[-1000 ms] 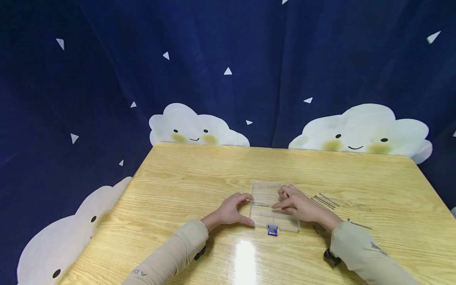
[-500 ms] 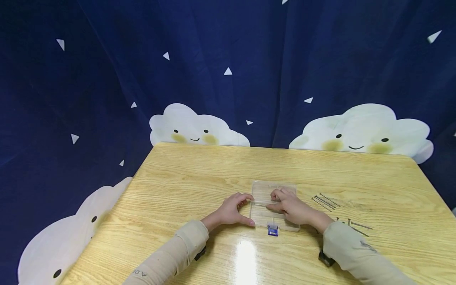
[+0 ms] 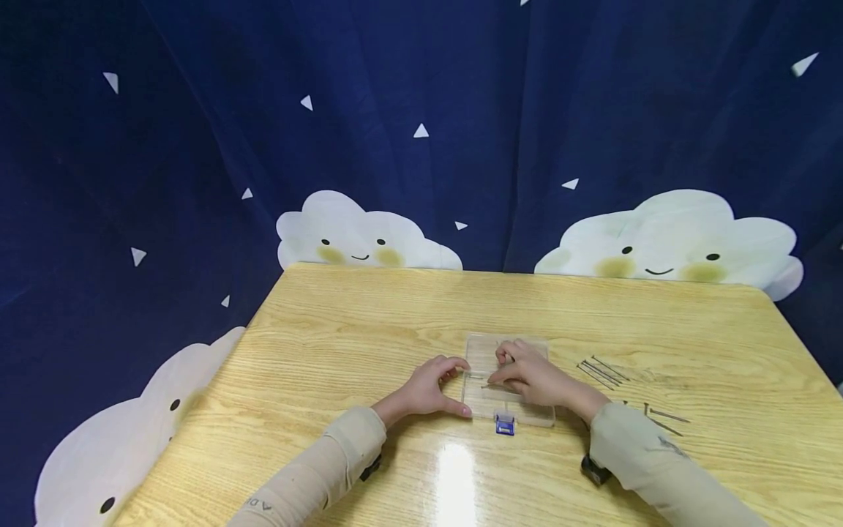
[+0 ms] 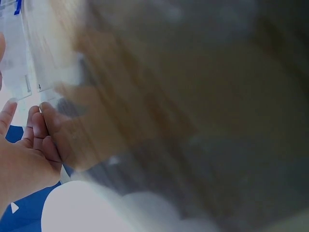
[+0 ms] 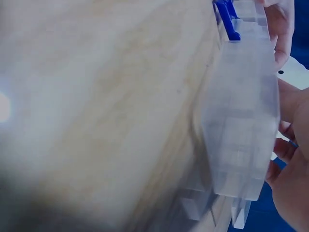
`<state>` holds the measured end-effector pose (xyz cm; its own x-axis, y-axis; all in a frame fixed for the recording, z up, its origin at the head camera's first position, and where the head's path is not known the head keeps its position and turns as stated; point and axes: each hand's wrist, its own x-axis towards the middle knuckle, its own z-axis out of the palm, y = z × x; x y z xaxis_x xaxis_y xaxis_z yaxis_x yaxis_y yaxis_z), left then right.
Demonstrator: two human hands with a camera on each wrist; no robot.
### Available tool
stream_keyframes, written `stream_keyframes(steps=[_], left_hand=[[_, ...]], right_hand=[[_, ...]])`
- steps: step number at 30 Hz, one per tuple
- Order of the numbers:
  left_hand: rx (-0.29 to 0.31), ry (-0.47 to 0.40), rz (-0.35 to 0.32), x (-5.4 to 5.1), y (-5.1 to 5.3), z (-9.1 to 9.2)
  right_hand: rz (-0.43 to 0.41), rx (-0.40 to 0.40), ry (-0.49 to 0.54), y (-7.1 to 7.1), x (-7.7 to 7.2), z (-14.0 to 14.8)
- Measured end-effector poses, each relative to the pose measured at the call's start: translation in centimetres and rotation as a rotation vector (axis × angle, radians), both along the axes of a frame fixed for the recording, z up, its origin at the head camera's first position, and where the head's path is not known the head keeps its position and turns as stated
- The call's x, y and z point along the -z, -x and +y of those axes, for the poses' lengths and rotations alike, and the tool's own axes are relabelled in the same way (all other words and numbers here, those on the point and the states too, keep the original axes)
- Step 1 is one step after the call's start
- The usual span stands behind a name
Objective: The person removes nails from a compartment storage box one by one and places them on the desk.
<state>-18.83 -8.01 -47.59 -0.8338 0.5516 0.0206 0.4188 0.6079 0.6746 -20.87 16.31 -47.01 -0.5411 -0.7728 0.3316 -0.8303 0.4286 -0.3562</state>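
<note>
A clear plastic box (image 3: 536, 420) with a blue latch (image 3: 505, 424) lies on the table, its transparent lid (image 3: 482, 351) folded back flat behind it. My left hand (image 3: 426, 388) grips the box's left side, thumb at the front corner and fingers near the hinge. Over the box, my right hand (image 3: 535, 375) pinches a thin nail (image 3: 484, 386), whose end sticks out left of the fingertips; the rest of it is covered. In the right wrist view the box (image 5: 244, 92) shows from its side, with dividers inside. What lies in its compartments is too faint to tell.
Several long nails (image 3: 601, 373) lie in a loose group right of the box. A few more nails (image 3: 668, 416) lie nearer, beside the right sleeve (image 3: 648, 457). A dark blue curtain (image 3: 395, 110) with clouds hangs behind the wooden table (image 3: 342, 307).
My right hand has moved left over the box, and a nail end now shows at its fingertips. The nearer nails have come out from under the right forearm. My left hand has stayed put.
</note>
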Motion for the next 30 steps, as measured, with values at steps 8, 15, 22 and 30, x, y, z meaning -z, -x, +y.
stream_keyframes(steps=[8, 15, 22, 30], left_hand=[[0.002, 0.006, 0.008, 0.1, 0.1, 0.1], [0.008, 0.007, -0.013, -0.1, 0.0, 0.3], [0.003, -0.001, -0.008, -0.1, -0.1, 0.1], [0.009, -0.004, -0.001, 0.0, 0.0, 0.0]], right_hand=[[-0.073, 0.008, 0.013, 0.9, 0.2, -1.3], [-0.104, 0.067, 0.082, 0.8, 1.1, -2.2], [-0.153, 0.105, 0.071, 0.7, 1.2, -2.8], [-0.117, 0.035, 0.036, 0.7, 1.1, -3.0]])
